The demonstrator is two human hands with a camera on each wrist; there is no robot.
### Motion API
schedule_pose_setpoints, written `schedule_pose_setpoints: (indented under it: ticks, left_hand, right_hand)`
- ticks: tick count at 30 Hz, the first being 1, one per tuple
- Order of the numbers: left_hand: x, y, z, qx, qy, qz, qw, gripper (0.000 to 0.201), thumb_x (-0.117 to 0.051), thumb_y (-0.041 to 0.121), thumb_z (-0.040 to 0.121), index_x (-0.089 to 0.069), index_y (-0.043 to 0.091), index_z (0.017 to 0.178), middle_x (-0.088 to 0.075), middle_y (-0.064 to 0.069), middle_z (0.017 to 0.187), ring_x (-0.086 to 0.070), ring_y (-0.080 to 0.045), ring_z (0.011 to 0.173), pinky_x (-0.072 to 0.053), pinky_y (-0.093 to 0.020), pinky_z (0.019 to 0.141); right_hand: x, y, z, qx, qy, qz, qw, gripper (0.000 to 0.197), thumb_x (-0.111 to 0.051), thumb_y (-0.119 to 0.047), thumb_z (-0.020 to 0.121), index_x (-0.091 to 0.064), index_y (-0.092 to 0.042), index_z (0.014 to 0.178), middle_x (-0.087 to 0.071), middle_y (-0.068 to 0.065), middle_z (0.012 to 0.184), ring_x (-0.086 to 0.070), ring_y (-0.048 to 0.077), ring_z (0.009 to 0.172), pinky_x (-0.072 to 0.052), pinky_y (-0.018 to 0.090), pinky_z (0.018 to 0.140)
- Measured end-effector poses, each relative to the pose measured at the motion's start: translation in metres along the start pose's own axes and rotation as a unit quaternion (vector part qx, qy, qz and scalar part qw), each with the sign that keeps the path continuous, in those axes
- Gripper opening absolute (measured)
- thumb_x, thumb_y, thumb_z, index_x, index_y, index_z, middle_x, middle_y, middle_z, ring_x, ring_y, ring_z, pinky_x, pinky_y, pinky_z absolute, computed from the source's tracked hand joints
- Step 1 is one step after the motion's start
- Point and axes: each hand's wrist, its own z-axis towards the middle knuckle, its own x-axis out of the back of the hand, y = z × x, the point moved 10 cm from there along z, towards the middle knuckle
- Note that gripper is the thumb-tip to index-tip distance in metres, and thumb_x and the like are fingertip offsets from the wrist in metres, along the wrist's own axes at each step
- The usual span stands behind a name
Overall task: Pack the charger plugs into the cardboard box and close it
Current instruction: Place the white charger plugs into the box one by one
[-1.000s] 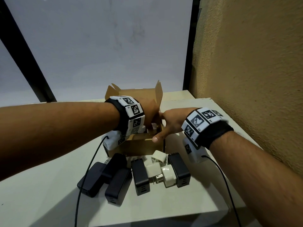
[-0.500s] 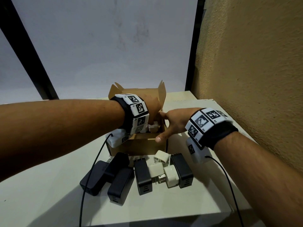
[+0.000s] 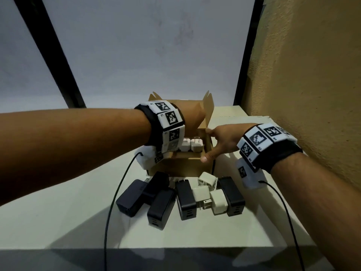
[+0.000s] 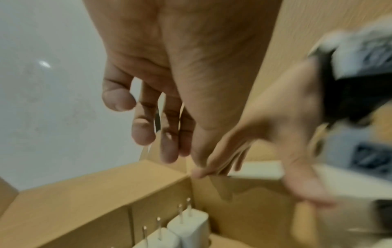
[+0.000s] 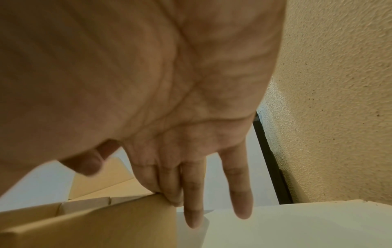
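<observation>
The open cardboard box (image 3: 181, 167) stands mid-table with two white plugs (image 3: 190, 146) upright inside, prongs up, also seen in the left wrist view as white plugs (image 4: 188, 224). My left hand (image 3: 193, 122) hovers above the box (image 4: 84, 193), and the left hand (image 4: 144, 127) has relaxed fingers and holds nothing. My right hand (image 3: 214, 142) lies against the box's right wall, thumb at the front corner. In the right wrist view the right hand (image 5: 148, 184) has straight fingers (image 5: 193, 209) down the outside of the box (image 5: 95, 226).
In front of the box lie several black chargers (image 3: 162, 206) and three white plugs (image 3: 218, 201). The box's right flap (image 3: 208, 108) stands upright. A rough tan wall (image 3: 302, 94) closes the right side. Two black cables (image 3: 111, 202) trail off the table's (image 3: 58, 222) front edge.
My left hand has lifted up out of the box, uncovering the two white plugs inside. The right hand stays at the box's right wall.
</observation>
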Motion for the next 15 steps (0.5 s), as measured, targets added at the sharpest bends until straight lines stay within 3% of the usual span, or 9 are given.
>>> schedule_pose_setpoints:
  ticks: [2, 4, 6, 9, 12, 15]
  left_hand:
    - [0.008, -0.008, -0.019, -0.015, 0.030, -0.017, 0.999, 0.031, -0.055, 0.039, 0.092, -0.065, 0.013, 0.104, -0.061, 0.000, 0.084, -0.061, -0.019, 0.080, -0.051, -0.029, 0.072]
    - [0.008, -0.012, -0.048, -0.055, 0.053, -0.055, 0.996, 0.028, -0.057, 0.042, 0.090, -0.067, 0.018, 0.100, -0.066, 0.000, 0.089, -0.064, -0.018, 0.080, -0.056, -0.034, 0.076]
    - [0.000, -0.018, -0.080, -0.094, 0.046, -0.106, 0.989, 0.026, -0.062, 0.043, 0.086, -0.066, 0.020, 0.097, -0.066, 0.006, 0.088, -0.061, -0.010, 0.078, -0.054, -0.026, 0.071]
    - [-0.029, -0.028, -0.127, -0.121, -0.019, -0.145, 0.982, 0.038, -0.070, 0.050, 0.076, -0.062, 0.027, 0.106, -0.060, 0.013, 0.097, -0.049, 0.002, 0.075, -0.038, -0.009, 0.065]
    - [-0.054, -0.027, -0.160, -0.146, -0.057, -0.204, 0.966, 0.070, -0.074, 0.055, 0.068, -0.049, 0.034, 0.131, -0.050, 0.015, 0.126, -0.045, 0.000, 0.101, -0.039, -0.011, 0.088]
    - [-0.053, -0.006, -0.177, -0.163, -0.031, -0.229, 0.959, 0.079, -0.065, 0.062, 0.074, -0.033, 0.038, 0.142, -0.038, 0.016, 0.139, -0.037, -0.001, 0.124, -0.036, -0.020, 0.105]
  right_hand:
    - [0.000, 0.000, 0.001, 0.001, -0.003, -0.002, 1.000, 0.098, -0.066, -0.074, 0.063, -0.039, -0.023, 0.143, -0.055, 0.005, 0.136, -0.051, 0.027, 0.122, -0.040, 0.044, 0.105]
    - [0.000, 0.000, 0.001, -0.003, -0.005, -0.005, 1.000, 0.100, -0.066, -0.074, 0.063, -0.038, -0.019, 0.142, -0.056, 0.007, 0.135, -0.052, 0.027, 0.120, -0.041, 0.042, 0.103]
    - [0.000, 0.000, 0.000, -0.008, -0.008, -0.005, 1.000, 0.106, -0.066, -0.076, 0.061, -0.035, -0.019, 0.144, -0.052, 0.007, 0.139, -0.049, 0.027, 0.125, -0.039, 0.044, 0.105]
    - [0.002, -0.001, -0.002, -0.022, -0.013, -0.011, 1.000, 0.111, -0.066, -0.075, 0.062, -0.029, -0.017, 0.149, -0.048, 0.008, 0.144, -0.046, 0.027, 0.131, -0.037, 0.045, 0.109]
    - [0.004, -0.004, -0.005, -0.029, -0.016, -0.035, 0.999, 0.113, -0.063, -0.078, 0.059, -0.031, -0.017, 0.149, -0.051, 0.007, 0.141, -0.047, 0.026, 0.129, -0.037, 0.044, 0.108]
    - [0.006, -0.007, -0.005, -0.034, -0.016, -0.065, 0.997, 0.125, -0.057, -0.086, 0.048, -0.031, -0.016, 0.149, -0.052, 0.008, 0.141, -0.048, 0.028, 0.128, -0.037, 0.046, 0.108]
